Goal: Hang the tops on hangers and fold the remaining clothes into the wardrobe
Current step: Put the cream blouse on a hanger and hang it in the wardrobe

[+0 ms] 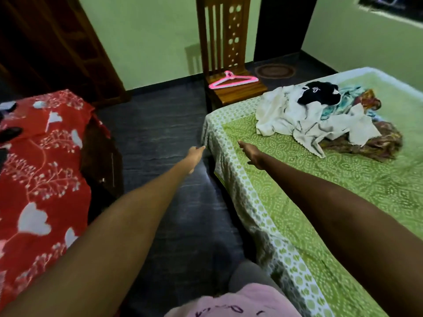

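Hands first: we have both arms stretched forward with nothing in them. Our left hand (195, 154) reaches over the dark floor (160, 133), fingers straight and close together; our right hand (250, 152) is out above the near edge of the bed (297, 202), fingers straight too, so neither grip is pinching anything.

The clothes pile (320, 117) lies well apart from the hands, toward the far side of the bed: white pieces on top, a black garment (320, 94) at the back, patterned cloth beneath. The pink hangers (233, 80) rest on the seat of the wooden chair (229, 65), just beyond the bed's corner.

We judge the step in hand to be fetching a hanger or a top. To do it well we should take one hanger alone, then lift a single top from the pile by its shoulders, so the rest does not drag along.

As for containers, dark wooden furniture (57, 46) at the far left may be the wardrobe; we cannot tell what is inside. Red flowered cloth (41, 168) covers something at our left.
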Tool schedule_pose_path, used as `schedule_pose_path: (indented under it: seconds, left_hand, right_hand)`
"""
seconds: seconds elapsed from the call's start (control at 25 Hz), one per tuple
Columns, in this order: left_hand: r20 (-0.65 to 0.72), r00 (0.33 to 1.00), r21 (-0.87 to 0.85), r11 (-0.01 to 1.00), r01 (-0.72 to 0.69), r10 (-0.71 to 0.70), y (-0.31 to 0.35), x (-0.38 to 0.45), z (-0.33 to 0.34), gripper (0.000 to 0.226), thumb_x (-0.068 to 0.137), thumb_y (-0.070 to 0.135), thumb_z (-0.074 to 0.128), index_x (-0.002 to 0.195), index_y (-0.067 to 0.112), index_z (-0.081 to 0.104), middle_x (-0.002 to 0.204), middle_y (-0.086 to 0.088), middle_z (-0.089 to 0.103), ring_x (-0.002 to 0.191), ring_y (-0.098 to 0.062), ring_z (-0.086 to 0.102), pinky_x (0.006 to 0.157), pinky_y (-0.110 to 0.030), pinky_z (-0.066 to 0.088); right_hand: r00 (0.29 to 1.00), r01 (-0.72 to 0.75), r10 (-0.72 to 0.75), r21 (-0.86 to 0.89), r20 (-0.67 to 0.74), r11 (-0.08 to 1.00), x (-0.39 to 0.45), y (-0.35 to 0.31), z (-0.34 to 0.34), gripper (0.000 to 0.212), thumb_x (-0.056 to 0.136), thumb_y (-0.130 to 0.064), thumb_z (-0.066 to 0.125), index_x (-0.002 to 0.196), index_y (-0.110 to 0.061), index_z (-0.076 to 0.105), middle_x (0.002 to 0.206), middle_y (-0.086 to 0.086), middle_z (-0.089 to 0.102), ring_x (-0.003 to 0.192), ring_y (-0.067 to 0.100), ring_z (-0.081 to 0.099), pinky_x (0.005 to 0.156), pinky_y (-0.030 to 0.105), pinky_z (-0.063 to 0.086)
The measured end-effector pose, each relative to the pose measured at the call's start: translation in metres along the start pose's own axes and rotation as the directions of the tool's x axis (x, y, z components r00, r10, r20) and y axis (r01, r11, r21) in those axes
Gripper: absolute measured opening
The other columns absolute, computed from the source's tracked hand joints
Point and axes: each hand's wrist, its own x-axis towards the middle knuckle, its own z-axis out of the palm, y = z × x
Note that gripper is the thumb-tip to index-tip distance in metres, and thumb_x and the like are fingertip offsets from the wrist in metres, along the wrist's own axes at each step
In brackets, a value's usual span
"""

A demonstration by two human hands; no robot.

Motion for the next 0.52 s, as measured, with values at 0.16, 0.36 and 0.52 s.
schedule_pose_path:
  seconds: [0.16,0.36,0.52]
  left_hand:
    - [0.057,0.998,0.011,1.000,-0.028,0.027,0.056,0.089,0.008,0.045,0.101,0.030,0.038,0.133,-0.001,0.046,0.136,-0.017,0.048,0.120,-0.031,0.048,0.092,-0.035,0.041]
    - [0.131,0.991,0.029,0.999,-0.023,0.019,0.129,0.199,0.026,0.041,0.101,0.025,0.039,0.132,-0.001,0.048,0.132,-0.014,0.053,0.116,-0.029,0.052,0.091,-0.034,0.042]
    - [0.181,0.983,0.078,0.997,-0.028,0.014,0.180,0.277,0.040,0.036,0.100,0.027,0.042,0.124,0.001,0.052,0.119,-0.011,0.059,0.113,-0.030,0.055,0.089,-0.035,0.043]
  right_hand:
    - [0.998,-0.016,0.018,0.024,-0.059,1.000,0.088,-0.034,-0.039,0.058,0.101,-0.042,0.028,0.148,-0.008,0.022,0.156,0.009,0.017,0.143,0.026,0.019,0.111,0.043,0.021]
    - [0.993,-0.066,0.075,0.090,-0.092,0.994,0.200,-0.082,-0.084,0.059,0.101,-0.043,0.029,0.149,-0.009,0.020,0.156,0.009,0.019,0.142,0.027,0.022,0.111,0.041,0.023]
    - [0.986,-0.089,0.106,0.130,-0.131,0.987,0.264,-0.111,-0.109,0.059,0.101,-0.043,0.030,0.147,-0.007,0.026,0.154,0.010,0.025,0.133,0.024,0.035,0.100,0.037,0.036]
